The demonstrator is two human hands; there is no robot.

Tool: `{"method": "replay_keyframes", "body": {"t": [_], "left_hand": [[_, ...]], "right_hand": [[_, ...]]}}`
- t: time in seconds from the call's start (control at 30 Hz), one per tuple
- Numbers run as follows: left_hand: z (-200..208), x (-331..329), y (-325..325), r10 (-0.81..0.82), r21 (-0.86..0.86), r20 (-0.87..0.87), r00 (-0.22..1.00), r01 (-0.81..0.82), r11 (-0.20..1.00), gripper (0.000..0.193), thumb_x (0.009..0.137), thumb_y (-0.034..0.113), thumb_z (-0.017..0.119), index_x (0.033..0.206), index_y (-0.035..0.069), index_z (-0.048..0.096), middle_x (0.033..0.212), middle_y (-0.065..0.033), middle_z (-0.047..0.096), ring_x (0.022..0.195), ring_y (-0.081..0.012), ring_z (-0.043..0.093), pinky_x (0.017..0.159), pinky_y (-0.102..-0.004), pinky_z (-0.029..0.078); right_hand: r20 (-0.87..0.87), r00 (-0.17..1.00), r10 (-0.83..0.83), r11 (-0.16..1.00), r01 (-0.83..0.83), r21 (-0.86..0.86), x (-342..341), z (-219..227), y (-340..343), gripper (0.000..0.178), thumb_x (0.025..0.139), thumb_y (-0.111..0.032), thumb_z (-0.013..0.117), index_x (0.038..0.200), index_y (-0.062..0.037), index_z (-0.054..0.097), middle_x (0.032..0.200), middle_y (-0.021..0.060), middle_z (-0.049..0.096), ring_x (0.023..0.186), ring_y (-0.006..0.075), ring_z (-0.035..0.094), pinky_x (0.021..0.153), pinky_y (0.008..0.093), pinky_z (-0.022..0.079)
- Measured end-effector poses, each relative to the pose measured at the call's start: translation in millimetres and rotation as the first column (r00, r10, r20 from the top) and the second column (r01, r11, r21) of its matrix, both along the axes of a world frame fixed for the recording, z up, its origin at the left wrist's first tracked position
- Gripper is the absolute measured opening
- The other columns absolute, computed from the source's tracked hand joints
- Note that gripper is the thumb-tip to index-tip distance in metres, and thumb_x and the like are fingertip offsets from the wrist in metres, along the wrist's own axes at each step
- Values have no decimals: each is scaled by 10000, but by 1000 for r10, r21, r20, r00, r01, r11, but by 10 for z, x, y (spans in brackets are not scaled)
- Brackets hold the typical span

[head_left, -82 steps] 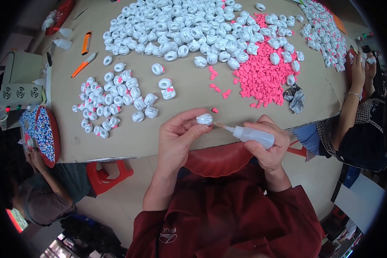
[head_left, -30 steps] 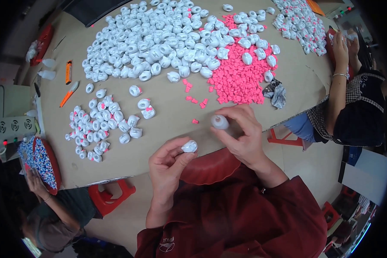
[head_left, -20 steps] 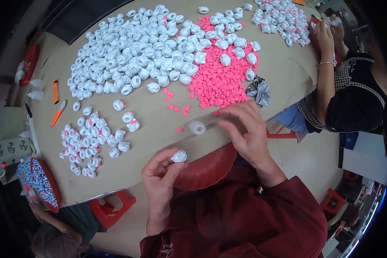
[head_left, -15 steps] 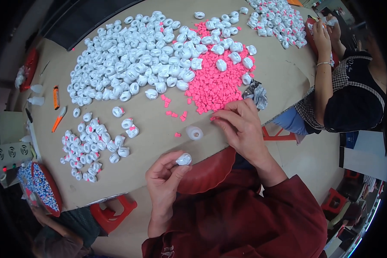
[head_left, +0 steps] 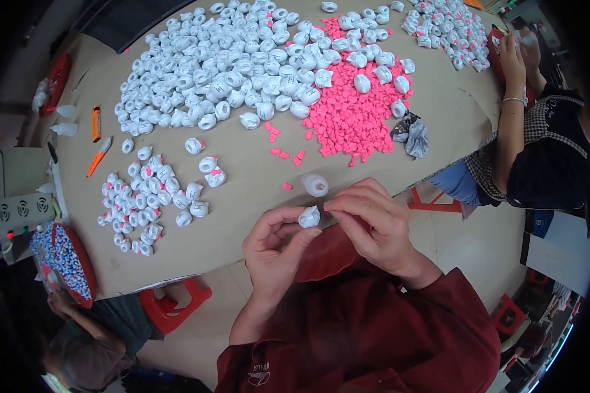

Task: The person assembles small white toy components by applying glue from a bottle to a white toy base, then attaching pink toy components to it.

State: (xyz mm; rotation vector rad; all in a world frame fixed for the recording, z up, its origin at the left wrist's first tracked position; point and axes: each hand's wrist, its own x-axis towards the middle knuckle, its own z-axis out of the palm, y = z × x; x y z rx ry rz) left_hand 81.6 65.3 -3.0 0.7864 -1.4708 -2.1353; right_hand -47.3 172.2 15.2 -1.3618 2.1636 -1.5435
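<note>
Between the thumb and fingers of my left hand (head_left: 273, 242) is a small white cat-head-shaped piece (head_left: 309, 217). Close on its right, my right hand (head_left: 378, 226) pinches a tiny pink bow-shaped piece (head_left: 327, 205); the two pieces are slightly apart. Just beyond my hands stands a translucent white squeeze bottle (head_left: 315, 186). A pile of pink pieces (head_left: 347, 124) lies farther off, with a few loose ones left of it. To its left spreads a large heap of plain white pieces (head_left: 223, 72). White pieces with pink bows (head_left: 137, 203) form a smaller group at the left.
An orange cutter knife (head_left: 99, 157) and a slim orange box (head_left: 96, 124) lie left. Crumpled plastic (head_left: 414, 135) sits beside the pink pile. A red tray (head_left: 328, 257) is beneath my hands. A co-worker (head_left: 544, 144) is at right, another person (head_left: 88, 340) at lower left.
My right hand has come away from the pink pile toward me, carrying the pink piece. My left hand has moved right and up, bringing the white piece close. The view has shifted slightly.
</note>
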Motion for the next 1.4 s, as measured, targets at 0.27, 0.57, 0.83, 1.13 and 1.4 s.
{"method": "replay_keyframes", "body": {"t": [0.27,0.57,0.83,1.13,1.4], "left_hand": [[-71,-23,60,14,-239,-22,1000,-19,971,273,719,-102,678,972,-36,600,1028,-102,561,894,-184,628,775,-261,553],[-92,25,-40,-136,-86,-67,988,130,988,285,772,-139,594,1046,-62,573,1077,-147,573,939,-193,606,810,-280,525],[-38,-21,-38,-69,33,-64,996,71,997,267,796,-105,597,1059,-86,557,1038,-156,606,911,-181,614,802,-277,519],[-49,7,-37,-51,-41,-12,999,51,998,251,786,-86,616,1030,-29,601,1036,-124,611,907,-160,617,790,-240,512],[3,-24,-542,425,-956,176,888,51,289,267,667,-66,644,923,8,632,1017,-110,607,864,-268,541,756,-340,450]], "right_hand": [[-33,998,54,998,-53,18,90,-52,15,185,711,49,660,890,5,638,854,105,630,756,246,591,649,314,491],[215,972,95,994,-106,41,-16,-46,32,163,680,-4,727,834,-7,672,760,76,638,693,182,565,607,275,454],[155,986,67,997,-63,-33,43,-124,-15,146,687,17,697,826,-11,660,787,78,632,703,203,576,601,285,474],[166,984,66,996,-57,-63,100,-208,-5,167,677,23,702,833,1,647,797,88,628,692,216,572,593,294,467],[127,984,-122,992,116,50,-48,-121,20,334,600,-45,784,877,-5,602,839,91,595,790,246,557,666,316,451]]}}
